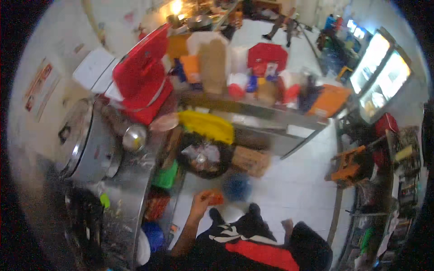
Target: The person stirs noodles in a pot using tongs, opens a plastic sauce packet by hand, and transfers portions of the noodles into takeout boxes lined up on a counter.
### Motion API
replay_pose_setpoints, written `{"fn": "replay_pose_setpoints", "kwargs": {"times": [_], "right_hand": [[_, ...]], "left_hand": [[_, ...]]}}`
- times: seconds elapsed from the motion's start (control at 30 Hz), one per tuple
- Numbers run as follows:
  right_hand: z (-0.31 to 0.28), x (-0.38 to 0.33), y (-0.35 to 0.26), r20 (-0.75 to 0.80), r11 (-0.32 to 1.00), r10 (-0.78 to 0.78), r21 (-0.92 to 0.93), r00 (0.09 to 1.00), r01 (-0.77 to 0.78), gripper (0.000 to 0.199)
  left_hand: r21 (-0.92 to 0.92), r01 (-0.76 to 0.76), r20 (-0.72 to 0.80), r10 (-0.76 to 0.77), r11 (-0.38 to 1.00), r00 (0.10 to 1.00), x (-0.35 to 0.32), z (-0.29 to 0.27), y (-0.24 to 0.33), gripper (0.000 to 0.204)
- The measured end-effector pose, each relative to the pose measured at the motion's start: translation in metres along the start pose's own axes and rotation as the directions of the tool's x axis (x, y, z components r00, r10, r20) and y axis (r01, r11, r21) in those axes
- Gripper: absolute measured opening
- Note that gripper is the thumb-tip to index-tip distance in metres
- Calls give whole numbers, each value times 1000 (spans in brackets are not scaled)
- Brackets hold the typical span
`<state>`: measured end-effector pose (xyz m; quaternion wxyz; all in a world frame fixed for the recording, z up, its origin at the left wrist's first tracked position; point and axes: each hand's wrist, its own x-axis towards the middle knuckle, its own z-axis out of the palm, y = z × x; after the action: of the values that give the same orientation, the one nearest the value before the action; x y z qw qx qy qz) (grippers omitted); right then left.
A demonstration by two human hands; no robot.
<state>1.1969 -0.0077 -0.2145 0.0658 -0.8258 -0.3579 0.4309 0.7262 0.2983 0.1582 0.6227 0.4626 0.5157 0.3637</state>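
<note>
In front of my body, my left hand (201,204) is closed around a small flat orange-red piece (216,199), whose kind I cannot make out. That hand is beside the metal counter, over the floor. My right hand (287,224) hangs low near my right side, small and blurred; its fingers are not clear enough to read. Ahead of my left hand stands a black bin (192,163) with crumpled pale waste in it and a yellow lid (208,126) raised behind it. A round blue thing (238,187) is on the floor just beyond the orange-red piece.
On the metal counter (131,180) at left stand a large silver pot (95,140) and a red cool box (142,77). A cardboard box (251,161) lies past the bin. Shelving (393,180) lines the right; a lit display fridge (382,67) and another person (282,27) are farther off.
</note>
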Motion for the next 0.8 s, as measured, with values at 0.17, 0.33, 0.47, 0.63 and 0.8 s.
{"fn": "replay_pose_setpoints", "kwargs": {"times": [0.17,0.33,0.47,0.63,0.8], "right_hand": [[-18,-32,119,-297,969,-83,198,951,146,28],[-55,-20,203,-462,966,-143,127,875,225,16],[-118,11,251,-332,798,341,597,880,-84,19],[-388,82,134,-315,479,416,873,853,90,22],[-540,198,98,-471,601,290,767,833,225,25]], "left_hand": [[154,39,356,-92,987,930,56,184,-3,18],[143,34,673,-123,989,730,106,397,-56,21],[148,-51,758,-80,988,647,130,552,-12,25],[37,24,795,-44,999,605,188,709,27,23],[-182,25,835,141,983,532,285,849,41,21]]}}
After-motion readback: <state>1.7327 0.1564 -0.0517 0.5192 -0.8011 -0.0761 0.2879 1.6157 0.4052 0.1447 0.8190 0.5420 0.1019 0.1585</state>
